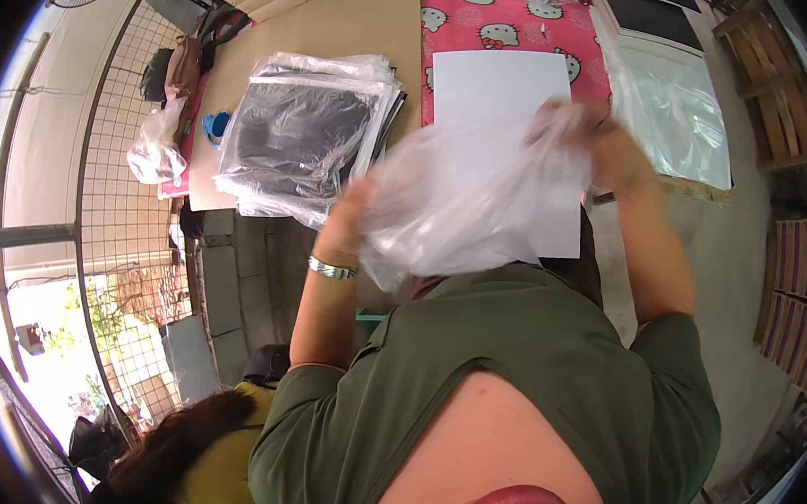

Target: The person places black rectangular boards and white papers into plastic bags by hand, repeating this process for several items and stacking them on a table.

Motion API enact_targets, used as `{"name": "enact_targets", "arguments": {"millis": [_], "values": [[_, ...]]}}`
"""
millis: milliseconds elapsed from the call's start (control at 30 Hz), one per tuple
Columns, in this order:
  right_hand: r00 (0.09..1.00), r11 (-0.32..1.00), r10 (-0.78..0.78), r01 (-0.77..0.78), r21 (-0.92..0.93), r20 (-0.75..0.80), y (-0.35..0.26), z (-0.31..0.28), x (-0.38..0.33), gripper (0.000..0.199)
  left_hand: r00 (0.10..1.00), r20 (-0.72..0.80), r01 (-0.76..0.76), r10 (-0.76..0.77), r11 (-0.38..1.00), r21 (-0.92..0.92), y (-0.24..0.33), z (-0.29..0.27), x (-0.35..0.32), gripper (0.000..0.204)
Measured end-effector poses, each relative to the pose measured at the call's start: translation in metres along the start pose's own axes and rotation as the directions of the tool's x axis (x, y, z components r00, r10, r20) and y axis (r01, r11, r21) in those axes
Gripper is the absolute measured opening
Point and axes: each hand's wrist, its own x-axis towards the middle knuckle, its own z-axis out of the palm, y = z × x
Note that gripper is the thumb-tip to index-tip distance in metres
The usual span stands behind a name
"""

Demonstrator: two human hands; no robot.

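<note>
A crumpled clear plastic bag (463,214) stretches between my two hands, above and partly over white sheets (502,89) at the table's front edge. My right hand (587,143) is closed on the bag's upper right end, slightly blurred. At its lower left side, my left hand (354,215), with a metal bracelet at the wrist, grips the bag; its fingers are partly hidden by the film. Left of that hand lies a stack of dark flat pieces in clear plastic (299,135).
Clear plastic sleeves (675,112) lie at the right of the table, over a pink patterned cover (497,22). Brown cardboard (346,20) lies under the wrapped stack, with a blue tape roll (214,127) beside it. Another person (226,456) is at the lower left.
</note>
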Motion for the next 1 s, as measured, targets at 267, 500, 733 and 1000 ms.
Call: {"name": "enact_targets", "arguments": {"millis": [267,500,733,1000], "values": [[0.860,0.760,0.508,-0.474,-0.445,-0.049,0.011,-0.020,-0.005,0.030,0.973,0.186,-0.038,0.137,0.890,-0.455,0.023,-0.008,0.013,0.038],[0.972,0.902,0.078,0.026,0.430,-0.222,0.002,-0.036,0.011,0.021,0.916,0.400,0.001,-0.038,0.996,0.093,-0.019,-0.001,0.026,0.040],[0.978,0.914,0.207,-0.206,-0.350,-0.034,0.005,-0.066,0.000,0.027,0.971,0.234,0.043,0.041,0.939,-0.340,0.006,-0.009,0.034,0.051],[0.915,0.939,0.333,-0.344,-0.008,-0.227,0.011,-0.064,0.013,0.014,0.966,0.222,-0.073,0.134,0.961,-0.266,0.002,-0.024,0.073,0.034]]}}
